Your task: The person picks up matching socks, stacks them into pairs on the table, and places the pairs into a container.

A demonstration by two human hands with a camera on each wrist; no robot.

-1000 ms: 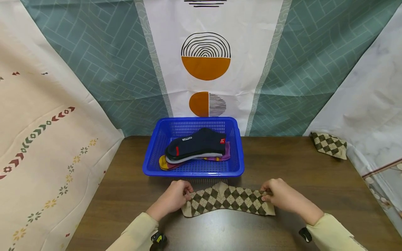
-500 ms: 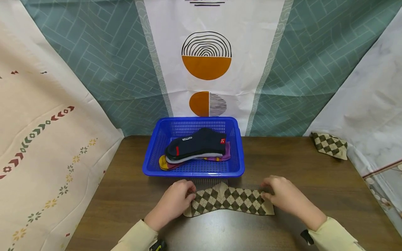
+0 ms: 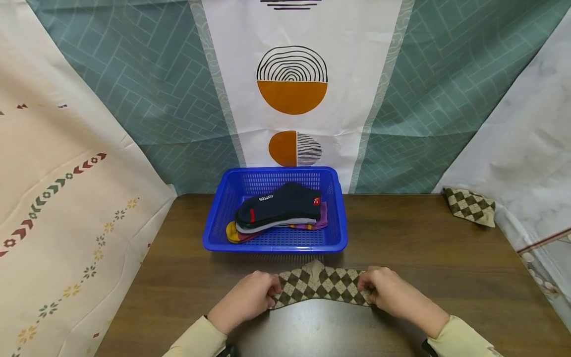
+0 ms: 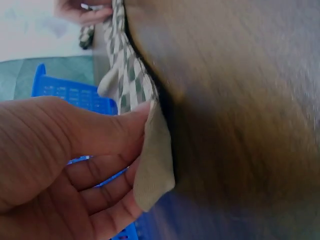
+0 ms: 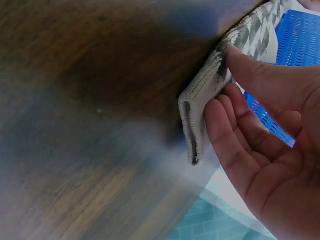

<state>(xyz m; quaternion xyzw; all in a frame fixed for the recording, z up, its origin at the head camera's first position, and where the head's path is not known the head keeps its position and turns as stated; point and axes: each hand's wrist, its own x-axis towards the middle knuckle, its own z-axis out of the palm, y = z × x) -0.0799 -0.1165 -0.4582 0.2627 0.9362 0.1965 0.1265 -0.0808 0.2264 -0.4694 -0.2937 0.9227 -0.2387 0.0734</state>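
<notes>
A beige and dark-brown argyle sock (image 3: 336,283) lies lengthwise across the table, its heel pointing at the blue basket. At the sock's left end, my left hand (image 3: 252,297) pinches the plain beige toe (image 4: 156,167); in the left wrist view the thumb lies on one side of it and the fingers on the other. My right hand (image 3: 392,295) pinches the sock close to its cuff. In the right wrist view the folded beige cuff (image 5: 192,120) sticks out past the thumb and fingertips, with its opening showing.
Just behind the sock stands a blue plastic basket (image 3: 274,248). Inside, a navy sock (image 3: 278,207) tops a stack with grey, purple and yellow-toed socks. Another argyle sock (image 3: 470,207) lies at the table's back right, by the white cloth. Patterned cloths hang behind and at both sides.
Both hands loosened at the sock's ends half a second ago. Now they pinch it again, the right hand further in from the cuff and the left slightly lower. The sock has barely shifted.
</notes>
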